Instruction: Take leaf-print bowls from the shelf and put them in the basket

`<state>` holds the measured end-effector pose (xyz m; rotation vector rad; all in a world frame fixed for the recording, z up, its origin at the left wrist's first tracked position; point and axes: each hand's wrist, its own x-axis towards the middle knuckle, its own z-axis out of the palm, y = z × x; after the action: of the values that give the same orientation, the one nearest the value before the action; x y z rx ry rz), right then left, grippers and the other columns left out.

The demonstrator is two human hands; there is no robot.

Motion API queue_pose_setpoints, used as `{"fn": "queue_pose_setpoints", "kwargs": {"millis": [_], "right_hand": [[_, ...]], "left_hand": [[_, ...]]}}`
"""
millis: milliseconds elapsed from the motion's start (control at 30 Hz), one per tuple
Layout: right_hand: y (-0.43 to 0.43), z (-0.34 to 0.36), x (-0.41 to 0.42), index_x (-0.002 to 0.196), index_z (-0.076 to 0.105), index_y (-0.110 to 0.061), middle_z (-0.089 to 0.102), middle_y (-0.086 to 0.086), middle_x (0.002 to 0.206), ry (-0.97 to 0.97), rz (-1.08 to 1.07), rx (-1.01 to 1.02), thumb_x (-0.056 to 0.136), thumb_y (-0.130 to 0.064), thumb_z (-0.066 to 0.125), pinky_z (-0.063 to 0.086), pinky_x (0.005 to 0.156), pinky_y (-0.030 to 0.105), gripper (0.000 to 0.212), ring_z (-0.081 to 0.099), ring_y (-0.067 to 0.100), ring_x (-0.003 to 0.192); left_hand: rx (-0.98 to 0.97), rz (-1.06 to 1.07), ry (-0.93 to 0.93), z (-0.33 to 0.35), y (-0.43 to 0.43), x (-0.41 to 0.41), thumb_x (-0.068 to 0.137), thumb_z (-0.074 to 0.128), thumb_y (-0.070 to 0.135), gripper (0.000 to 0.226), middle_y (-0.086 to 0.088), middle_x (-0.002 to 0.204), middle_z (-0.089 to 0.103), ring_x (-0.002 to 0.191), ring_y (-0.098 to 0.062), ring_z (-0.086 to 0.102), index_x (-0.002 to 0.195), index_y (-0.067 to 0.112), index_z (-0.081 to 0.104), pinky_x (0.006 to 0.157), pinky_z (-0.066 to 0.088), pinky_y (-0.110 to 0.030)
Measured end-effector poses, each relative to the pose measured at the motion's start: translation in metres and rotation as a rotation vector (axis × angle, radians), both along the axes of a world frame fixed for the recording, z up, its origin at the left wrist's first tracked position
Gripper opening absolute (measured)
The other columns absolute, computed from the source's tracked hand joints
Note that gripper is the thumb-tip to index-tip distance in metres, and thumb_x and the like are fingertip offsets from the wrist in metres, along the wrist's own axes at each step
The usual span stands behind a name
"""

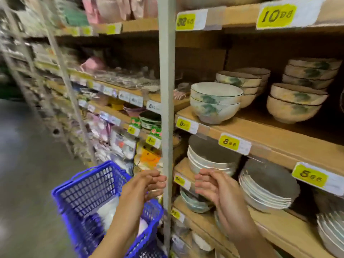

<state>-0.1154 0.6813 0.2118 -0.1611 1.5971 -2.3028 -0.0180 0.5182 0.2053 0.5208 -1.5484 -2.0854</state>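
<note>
Two stacked leaf-print bowls [214, 104] stand at the front of the wooden shelf [260, 131], with more stacks behind [240, 81] and to the right [296, 103]. A blue plastic basket [87, 190] sits low at the left and holds something white, blurred. My left hand [145, 185] hovers above the basket's right rim, fingers apart and empty. My right hand [214, 185] is raised in front of the lower shelf, fingers spread and empty, well below the leaf-print bowls.
A grey metal upright [166, 108] runs vertically between my two hands. White plates [266, 189] and dishes fill the lower shelves. Yellow price tags [234, 144] line the shelf edges. The grey aisle floor [28, 164] stretches away at the left.
</note>
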Motion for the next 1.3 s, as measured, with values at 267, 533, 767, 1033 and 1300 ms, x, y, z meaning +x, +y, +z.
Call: {"fn": "queue_pose_setpoints", "kwargs": {"millis": [267,533,767,1033,1300], "right_hand": [[-0.137,-0.061,0.082,0.086,0.062,0.003,0.072,0.017,0.070,-0.127,0.230,0.161,0.099,-0.009,0.044,0.055,0.049,0.025,0.026,0.067,0.020,0.053],[-0.238,-0.103,0.135,0.090,0.067,-0.002,0.075,0.015,0.081,-0.154,0.354,0.332,0.094,-0.013,0.052,0.058,0.058,0.027,0.020,0.071,0.021,0.065],[-0.308,-0.154,0.117,0.097,0.068,-0.003,0.076,0.012,0.085,-0.186,0.327,0.486,0.095,-0.017,0.050,0.056,0.066,0.033,0.022,0.072,0.024,0.076],[-0.379,-0.211,0.059,0.096,0.067,-0.004,0.073,0.017,0.093,-0.328,0.212,0.552,0.095,-0.014,0.050,0.054,0.080,0.041,0.021,0.068,0.029,0.085],[-0.423,-0.244,0.005,0.090,0.062,0.002,0.059,0.016,0.079,-0.411,0.162,0.683,0.094,-0.010,0.049,0.038,0.060,0.028,0.019,0.051,0.024,0.067]], "left_hand": [[-0.018,0.277,-0.251,-0.044,-0.128,0.148,0.099,0.042,0.007,0.025,-0.011,0.086,0.076,0.072,-0.017,0.069,0.093,0.005,0.067,0.067,0.052,-0.028],[0.034,0.343,-0.373,-0.067,-0.217,0.227,0.097,0.042,0.005,0.027,-0.012,0.085,0.072,0.074,-0.021,0.065,0.086,0.006,0.067,0.061,0.053,-0.023],[0.132,0.288,-0.433,-0.091,-0.275,0.214,0.094,0.047,0.008,0.018,-0.010,0.083,0.072,0.070,-0.019,0.064,0.088,0.008,0.064,0.065,0.050,-0.028],[0.191,0.100,-0.621,-0.127,-0.353,0.131,0.094,0.047,0.013,0.009,-0.005,0.080,0.062,0.069,-0.018,0.055,0.088,0.014,0.054,0.066,0.045,-0.029],[0.505,0.070,-0.738,-0.185,-0.396,0.031,0.095,0.038,0.011,0.023,-0.006,0.064,0.042,0.055,-0.020,0.037,0.072,0.014,0.043,0.055,0.034,-0.028]]}}
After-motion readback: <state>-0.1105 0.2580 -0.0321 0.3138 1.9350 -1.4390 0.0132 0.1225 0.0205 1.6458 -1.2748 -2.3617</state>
